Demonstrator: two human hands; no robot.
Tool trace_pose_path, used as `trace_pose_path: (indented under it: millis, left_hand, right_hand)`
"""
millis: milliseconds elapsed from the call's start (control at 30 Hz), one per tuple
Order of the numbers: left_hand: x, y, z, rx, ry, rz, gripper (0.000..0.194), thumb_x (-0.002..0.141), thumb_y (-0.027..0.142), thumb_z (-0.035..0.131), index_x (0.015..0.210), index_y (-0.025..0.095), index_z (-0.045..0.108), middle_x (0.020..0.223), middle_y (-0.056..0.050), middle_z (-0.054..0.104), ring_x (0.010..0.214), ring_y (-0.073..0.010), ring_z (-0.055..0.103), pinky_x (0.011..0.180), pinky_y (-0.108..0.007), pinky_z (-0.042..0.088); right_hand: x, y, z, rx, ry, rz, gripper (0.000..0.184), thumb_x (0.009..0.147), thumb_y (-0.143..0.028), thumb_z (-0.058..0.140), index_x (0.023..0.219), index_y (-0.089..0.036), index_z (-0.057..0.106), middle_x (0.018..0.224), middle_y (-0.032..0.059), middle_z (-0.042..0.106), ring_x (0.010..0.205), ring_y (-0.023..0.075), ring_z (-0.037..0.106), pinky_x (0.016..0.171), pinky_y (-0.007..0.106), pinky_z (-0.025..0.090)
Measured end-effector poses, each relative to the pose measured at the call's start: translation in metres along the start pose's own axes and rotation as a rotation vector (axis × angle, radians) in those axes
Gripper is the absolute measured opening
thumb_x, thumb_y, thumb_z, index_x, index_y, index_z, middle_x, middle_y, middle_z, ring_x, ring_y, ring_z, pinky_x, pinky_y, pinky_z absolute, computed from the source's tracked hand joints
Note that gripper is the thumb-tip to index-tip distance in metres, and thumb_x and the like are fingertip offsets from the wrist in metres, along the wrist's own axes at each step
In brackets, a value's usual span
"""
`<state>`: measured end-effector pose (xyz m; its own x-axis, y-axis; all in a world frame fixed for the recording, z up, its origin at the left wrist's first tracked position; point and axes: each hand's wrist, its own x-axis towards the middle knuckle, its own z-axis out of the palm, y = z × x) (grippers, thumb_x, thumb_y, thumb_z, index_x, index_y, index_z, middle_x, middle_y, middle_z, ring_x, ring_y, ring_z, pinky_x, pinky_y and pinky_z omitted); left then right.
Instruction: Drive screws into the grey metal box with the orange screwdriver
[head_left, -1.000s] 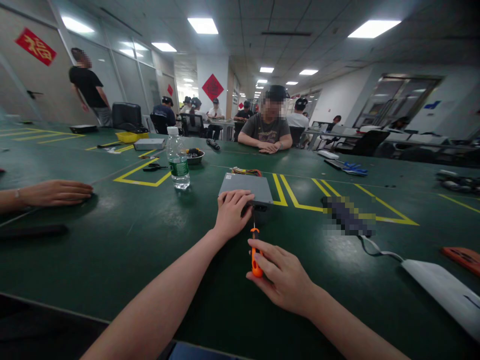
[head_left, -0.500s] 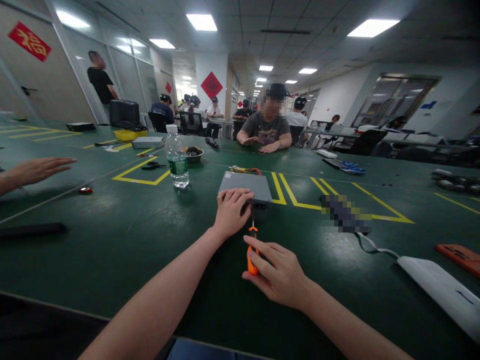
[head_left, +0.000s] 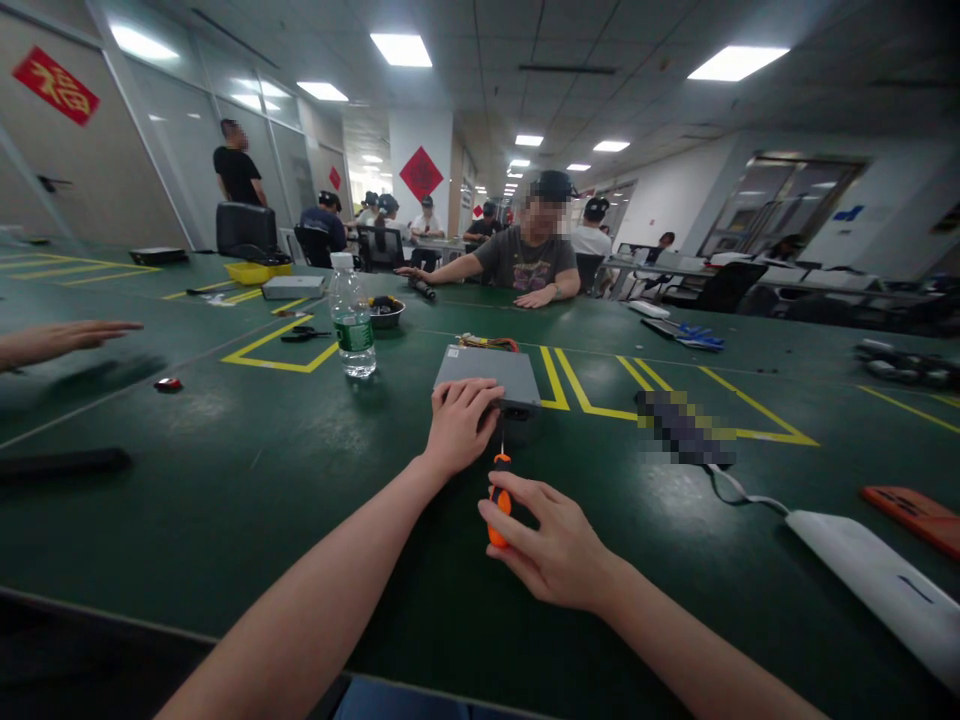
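A grey computer power supply [head_left: 499,372] lies flat on the green table, its bundle of coloured wires at the far side and its socket side facing me. My left hand [head_left: 463,425] grips its near left corner, fingers over the top; the thumb is partly hidden. In my right hand [head_left: 551,540] is a screwdriver [head_left: 500,505] with an orange and black handle, held between thumb and fingers. Its thin shaft points away from me to the near face of the power supply, beside the left hand. Whether the tip sits in a screw is too small to tell.
A water bottle [head_left: 352,320] stands left of the power supply, a metal bowl [head_left: 388,312] behind it. On the right are a dark blurred object [head_left: 684,425], a white device [head_left: 874,575] and an orange phone [head_left: 915,515]. Another person's hand [head_left: 67,343] hovers at left.
My right fingers have shifted round the screwdriver handle; my left hand stays on the power supply. The person opposite has stretched one arm sideways to a dark object on the table.
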<state>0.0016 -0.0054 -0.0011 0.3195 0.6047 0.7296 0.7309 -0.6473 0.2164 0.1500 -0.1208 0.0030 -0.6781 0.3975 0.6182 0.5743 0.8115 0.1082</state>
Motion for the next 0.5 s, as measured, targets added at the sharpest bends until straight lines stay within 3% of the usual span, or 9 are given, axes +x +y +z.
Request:
trace_pose_path:
  millis: [133,300,500]
  left_hand:
    - [0.000,0.000,0.001,-0.003,0.009,-0.002,0.025,0.086,0.024,0.049,0.110,0.029,0.055,0.119,0.000,0.059,0.113,-0.0194,0.047,0.097,-0.040,0.026]
    - [-0.001,0.000,0.000,0.001,0.015,0.006,0.025,0.087,0.024,0.048,0.110,0.029,0.054,0.120,0.001,0.058,0.113,-0.0186,0.047,0.096,-0.039,0.026]
    - [0.000,0.001,0.000,0.009,0.011,0.008,0.024,0.086,0.024,0.048,0.110,0.028,0.055,0.120,0.001,0.058,0.113,-0.0185,0.046,0.097,-0.038,0.026]
  right_hand:
    - [-0.004,0.001,0.006,0.023,0.113,0.004,0.020,0.086,-0.028,0.049,0.102,-0.015,0.048,0.110,0.0181,0.058,0.095,0.0204,0.061,0.074,0.033,0.052]
    - [-0.005,0.002,0.006,0.069,0.051,0.038,0.029,0.088,-0.036,0.048,0.105,-0.013,0.045,0.108,0.0179,0.058,0.098,0.0221,0.059,0.078,0.035,0.052]
    - [-0.002,0.003,-0.003,-0.004,-0.034,-0.014,0.031,0.090,-0.031,0.042,0.116,-0.015,0.048,0.113,0.0169,0.054,0.101,0.0224,0.057,0.077,0.035,0.052]
